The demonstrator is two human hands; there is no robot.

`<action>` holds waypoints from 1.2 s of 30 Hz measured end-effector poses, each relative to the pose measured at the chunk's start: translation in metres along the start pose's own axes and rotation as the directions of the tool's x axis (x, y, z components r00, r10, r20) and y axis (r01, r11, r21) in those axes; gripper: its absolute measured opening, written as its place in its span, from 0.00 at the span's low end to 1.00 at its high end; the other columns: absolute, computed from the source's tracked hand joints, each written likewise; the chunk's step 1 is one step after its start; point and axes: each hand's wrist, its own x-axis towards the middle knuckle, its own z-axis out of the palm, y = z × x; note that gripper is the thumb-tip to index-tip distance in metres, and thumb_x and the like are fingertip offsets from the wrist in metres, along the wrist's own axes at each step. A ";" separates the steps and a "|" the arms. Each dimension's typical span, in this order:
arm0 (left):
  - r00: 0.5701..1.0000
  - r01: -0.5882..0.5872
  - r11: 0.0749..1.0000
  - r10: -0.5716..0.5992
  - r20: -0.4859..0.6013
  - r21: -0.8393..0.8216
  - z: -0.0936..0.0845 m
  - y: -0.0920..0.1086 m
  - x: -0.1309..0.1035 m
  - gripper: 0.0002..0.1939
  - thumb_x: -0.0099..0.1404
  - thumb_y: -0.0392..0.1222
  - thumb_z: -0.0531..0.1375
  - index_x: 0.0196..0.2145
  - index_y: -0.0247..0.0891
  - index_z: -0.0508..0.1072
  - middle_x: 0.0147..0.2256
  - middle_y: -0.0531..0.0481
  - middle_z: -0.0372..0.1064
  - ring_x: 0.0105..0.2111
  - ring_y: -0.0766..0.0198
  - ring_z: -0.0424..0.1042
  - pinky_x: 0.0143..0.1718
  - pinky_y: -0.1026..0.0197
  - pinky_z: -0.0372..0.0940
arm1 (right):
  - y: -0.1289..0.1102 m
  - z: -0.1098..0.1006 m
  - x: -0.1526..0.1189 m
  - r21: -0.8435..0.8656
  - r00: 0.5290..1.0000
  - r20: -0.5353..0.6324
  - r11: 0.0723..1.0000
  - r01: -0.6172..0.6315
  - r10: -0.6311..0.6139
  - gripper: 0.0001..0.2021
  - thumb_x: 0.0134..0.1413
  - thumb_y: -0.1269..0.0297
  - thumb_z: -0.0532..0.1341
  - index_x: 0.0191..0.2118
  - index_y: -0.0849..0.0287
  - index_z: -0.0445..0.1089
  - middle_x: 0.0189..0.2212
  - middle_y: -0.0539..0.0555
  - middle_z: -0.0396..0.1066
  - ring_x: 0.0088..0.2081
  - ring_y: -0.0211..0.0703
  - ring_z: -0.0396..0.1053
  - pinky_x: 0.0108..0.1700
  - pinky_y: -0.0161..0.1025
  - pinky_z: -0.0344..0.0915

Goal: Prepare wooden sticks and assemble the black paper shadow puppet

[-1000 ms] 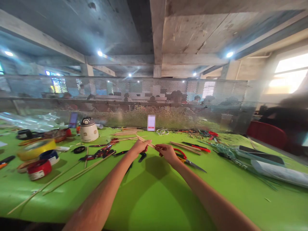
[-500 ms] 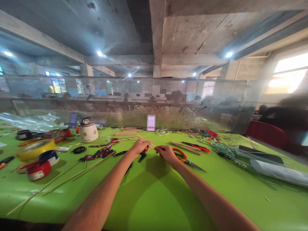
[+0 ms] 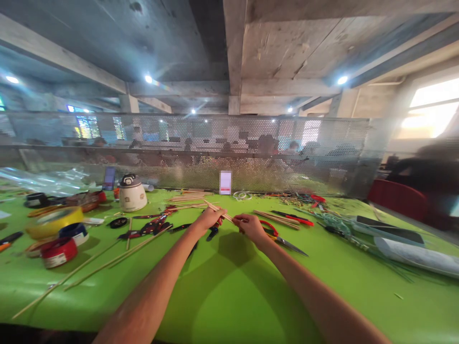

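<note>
Thin wooden sticks (image 3: 219,210), a small bundle, held above the green tabletop (image 3: 229,296) near its middle, tilted up toward the far left. Left hand (image 3: 210,219) closed around the bundle; right hand (image 3: 253,226) pinches its near end. Red-handled scissors (image 3: 278,236) lie just beside the right hand. More loose sticks (image 3: 276,219) beyond. Tape rolls (image 3: 59,251) sit well apart at left; white pot (image 3: 132,193) near the mesh screen (image 3: 251,153).
</note>
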 end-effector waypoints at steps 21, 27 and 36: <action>0.862 -0.477 0.837 0.505 -0.042 0.267 0.004 0.008 -0.001 0.15 0.68 0.46 0.55 0.38 0.38 0.80 0.40 0.45 0.72 0.42 0.60 0.70 0.48 0.63 0.63 | -0.007 0.007 -0.009 -0.057 0.987 0.158 0.998 0.013 -0.004 0.23 0.54 0.42 0.60 0.29 0.62 0.73 0.23 0.52 0.72 0.25 0.37 0.64 0.29 0.34 0.57; 0.826 -0.539 0.796 0.564 -0.014 0.275 0.003 0.009 -0.004 0.16 0.69 0.49 0.55 0.38 0.37 0.80 0.44 0.43 0.70 0.42 0.59 0.70 0.47 0.62 0.64 | -0.009 0.008 -0.009 -0.087 0.989 0.145 0.996 0.017 -0.004 0.23 0.52 0.42 0.61 0.30 0.62 0.74 0.20 0.49 0.67 0.22 0.35 0.57 0.27 0.34 0.51; 0.828 -0.537 0.806 0.560 -0.031 0.249 0.006 0.008 -0.003 0.20 0.69 0.54 0.54 0.37 0.36 0.77 0.39 0.43 0.75 0.38 0.60 0.72 0.41 0.63 0.65 | -0.007 0.007 -0.005 -0.074 0.989 0.145 0.996 0.040 -0.029 0.24 0.52 0.41 0.61 0.29 0.62 0.74 0.17 0.48 0.64 0.22 0.36 0.60 0.27 0.34 0.56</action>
